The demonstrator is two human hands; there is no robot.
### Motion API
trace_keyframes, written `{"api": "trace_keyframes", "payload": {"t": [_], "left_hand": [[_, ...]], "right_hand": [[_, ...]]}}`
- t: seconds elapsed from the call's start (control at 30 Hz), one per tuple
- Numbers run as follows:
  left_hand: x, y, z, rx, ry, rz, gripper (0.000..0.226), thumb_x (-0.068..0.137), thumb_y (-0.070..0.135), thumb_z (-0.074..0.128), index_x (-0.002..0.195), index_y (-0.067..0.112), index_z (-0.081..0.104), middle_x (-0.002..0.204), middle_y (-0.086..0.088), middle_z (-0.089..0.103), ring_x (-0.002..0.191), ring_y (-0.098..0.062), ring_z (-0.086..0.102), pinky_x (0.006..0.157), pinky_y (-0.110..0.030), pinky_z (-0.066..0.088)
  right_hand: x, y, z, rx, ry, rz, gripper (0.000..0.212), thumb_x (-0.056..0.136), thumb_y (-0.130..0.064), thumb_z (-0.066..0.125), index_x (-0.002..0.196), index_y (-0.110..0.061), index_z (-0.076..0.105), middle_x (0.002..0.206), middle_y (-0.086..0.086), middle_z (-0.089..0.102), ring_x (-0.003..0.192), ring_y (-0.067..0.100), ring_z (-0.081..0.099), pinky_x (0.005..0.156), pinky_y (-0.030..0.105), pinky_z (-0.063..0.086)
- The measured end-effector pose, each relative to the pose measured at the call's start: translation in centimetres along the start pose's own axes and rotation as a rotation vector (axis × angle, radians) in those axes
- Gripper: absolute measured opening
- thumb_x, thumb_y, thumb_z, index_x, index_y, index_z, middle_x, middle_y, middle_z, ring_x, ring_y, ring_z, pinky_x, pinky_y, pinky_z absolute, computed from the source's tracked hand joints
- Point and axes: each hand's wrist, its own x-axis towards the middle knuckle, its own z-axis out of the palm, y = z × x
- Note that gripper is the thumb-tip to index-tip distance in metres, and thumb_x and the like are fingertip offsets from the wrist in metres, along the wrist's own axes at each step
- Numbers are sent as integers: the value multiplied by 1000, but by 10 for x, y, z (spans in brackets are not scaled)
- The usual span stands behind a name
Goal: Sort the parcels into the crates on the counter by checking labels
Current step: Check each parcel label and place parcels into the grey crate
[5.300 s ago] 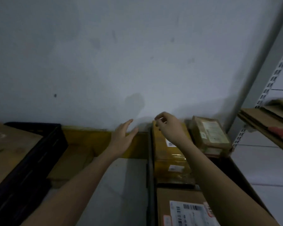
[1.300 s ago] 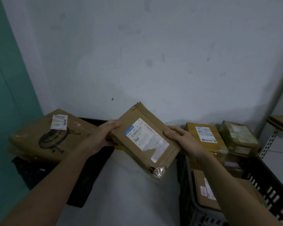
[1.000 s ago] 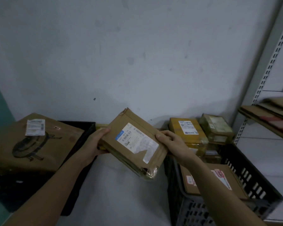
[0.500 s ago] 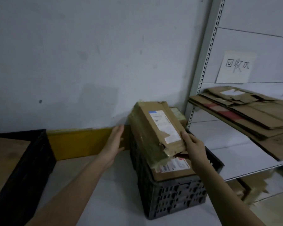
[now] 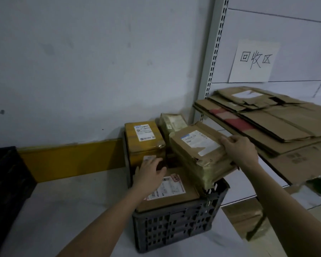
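The right hand (image 5: 239,151) gripped the brown parcel (image 5: 200,156), tilted over the grey crate (image 5: 176,223) near the desk's right edge; the left hand (image 5: 150,175), fingers spread, should clear space so it settles flat.

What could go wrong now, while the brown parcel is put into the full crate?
The brown parcel lies tilted over the crate rim, gripped only by the right hand; it may slide off. The left hand rests on the parcels underneath and might get pinched.
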Motion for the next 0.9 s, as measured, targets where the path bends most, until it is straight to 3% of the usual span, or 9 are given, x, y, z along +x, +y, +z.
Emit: {"api": "trace_keyframes", "payload": {"t": [0.1, 0.17, 0.27, 0.37, 0.5, 0.57, 0.7, 0.77, 0.9], "left_hand": [[3, -5, 29, 173, -38, -55, 50, 103, 54, 30, 149, 36, 38, 151, 8, 43, 138, -19, 37, 118, -47, 20], [-1, -14, 42, 290, 21, -31, 50, 102, 57, 27, 145, 37, 41, 141, 12, 48, 129, -15, 42, 114, -40, 23], [1, -20, 49, 278, 93, -39, 45, 101, 56, 27, 137, 39, 49, 132, 16, 52, 121, -11, 45, 109, -37, 25], [3, -20, 51, 268, 122, -50, 39, 102, 53, 33, 134, 41, 53, 128, 18, 54, 118, -9, 46, 106, -34, 25], [4, -20, 50, 216, 155, -67, 33, 102, 46, 40, 129, 42, 59, 121, 20, 56, 114, -8, 48, 102, -33, 25], [6, -20, 49, 215, 165, -74, 31, 102, 43, 42, 128, 42, 60, 119, 21, 57, 112, -8, 48, 101, -34, 27], [3, -20, 51, 245, 171, -48, 31, 102, 38, 46, 130, 38, 60, 121, 18, 58, 112, -9, 50, 100, -33, 30], [2, -19, 51, 254, 166, -35, 33, 102, 36, 47, 132, 35, 59, 123, 16, 59, 112, -10, 51, 99, -32, 31], [0, -18, 49, 267, 166, -32, 34, 103, 36, 44, 134, 36, 56, 126, 16, 60, 114, -9, 51, 98, -29, 32]], "right_hand": [[17, 12, 14, -52, -49, -25, 34, 93, -46, 53, 92, -15, 68, 90, 8, 68, 87, 32, 63, 72, 35, 48], [26, 18, 25, -23, -60, -34, 33, 95, -37, 53, 75, -13, 61, 76, 7, 63, 77, 31, 59, 62, 32, 40], [38, 25, 40, 9, -66, -33, 40, 97, -27, 52, 60, -14, 45, 60, 5, 50, 61, 28, 51, 53, 30, 31], [48, 28, 51, -11, -61, -28, 36, 98, -25, 50, 65, -10, 50, 66, 9, 55, 70, 32, 57, 61, 32, 36], [58, 29, 60, -46, -63, -20, 32, 102, -27, 50, 93, 0, 65, 93, 19, 68, 87, 35, 65, 68, 31, 38], [61, 28, 60, -61, -62, -50, 31, 102, -26, 50, 88, -1, 63, 90, 17, 68, 83, 33, 64, 66, 31, 38], [62, 23, 55, -21, -29, -95, 42, 98, -25, 52, 59, -12, 45, 61, 6, 54, 56, 26, 52, 53, 29, 31], [59, 15, 51, 19, 6, -121, 40, 95, -25, 52, 57, -14, 46, 57, 4, 51, 52, 20, 46, 51, 27, 28], [52, -4, 46, 63, 77, -178, 30, 93, -29, 52, 66, -14, 55, 64, 1, 56, 61, 23, 52, 54, 29, 32]]}}
